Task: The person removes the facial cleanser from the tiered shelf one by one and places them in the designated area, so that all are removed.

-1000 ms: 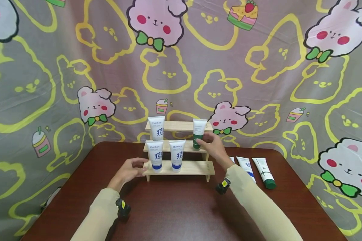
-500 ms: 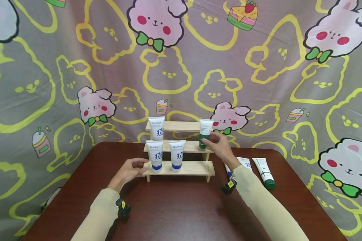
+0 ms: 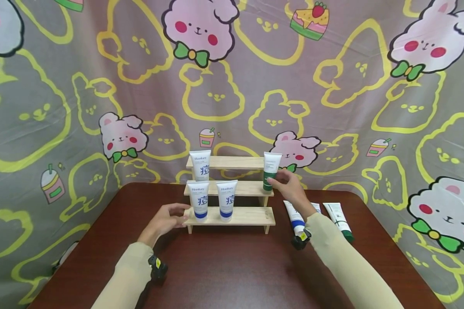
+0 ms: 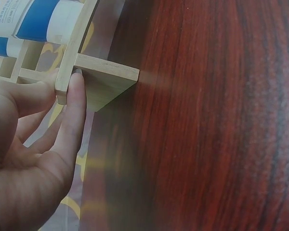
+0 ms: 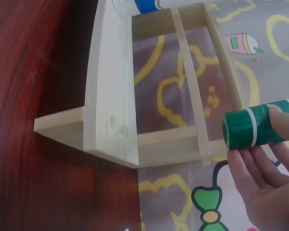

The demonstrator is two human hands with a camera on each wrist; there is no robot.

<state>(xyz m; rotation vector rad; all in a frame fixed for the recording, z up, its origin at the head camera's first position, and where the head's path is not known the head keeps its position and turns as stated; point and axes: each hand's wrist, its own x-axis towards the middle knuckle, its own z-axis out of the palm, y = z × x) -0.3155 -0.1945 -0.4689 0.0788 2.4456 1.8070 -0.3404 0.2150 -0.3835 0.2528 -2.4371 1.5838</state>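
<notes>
A three-step wooden display rack stands on the table. My right hand grips a white tube with a green lower part, upright at the right end of the middle step. In the right wrist view the thumb and fingers hold the tube's green end; whether it touches the step I cannot tell. My left hand pinches the left end of the bottom step, its thumb and fingers on the board's edge. Blue-capped white tubes stand at the left: one higher up, two on the bottom step.
Right of the rack, a blue-capped tube and a green-capped tube lie on the brown table. Another white tube is mostly hidden behind my right forearm. A patterned curtain hangs behind and beside the table.
My right hand has moved to the right along the middle step, carrying the green-and-white tube to the step's right end. The left hand stays on the rack.
</notes>
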